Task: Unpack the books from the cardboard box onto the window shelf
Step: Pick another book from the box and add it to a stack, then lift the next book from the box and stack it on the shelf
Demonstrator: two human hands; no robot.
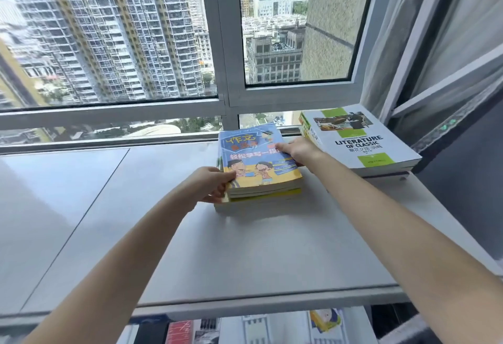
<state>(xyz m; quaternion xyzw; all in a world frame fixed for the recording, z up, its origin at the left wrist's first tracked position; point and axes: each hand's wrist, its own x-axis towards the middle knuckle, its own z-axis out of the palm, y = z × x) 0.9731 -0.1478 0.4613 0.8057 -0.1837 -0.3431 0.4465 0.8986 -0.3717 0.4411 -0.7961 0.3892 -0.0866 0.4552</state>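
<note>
A small stack of books point(258, 164), topped by a blue and yellow cartoon cover, lies on the grey window shelf point(245, 248) near the glass. My left hand point(209, 184) grips the stack's near left corner. My right hand point(298, 150) holds its far right edge, thumb on the cover. To the right sits a second stack point(362, 147) with a white and green cover reading "Literature of Classic". The cardboard box is hidden from view.
The window frame point(226, 104) runs right behind the books. A curtain point(446, 57) hangs at the right end of the shelf. Below the shelf's front edge, more books point(245, 328) show at the bottom of the view.
</note>
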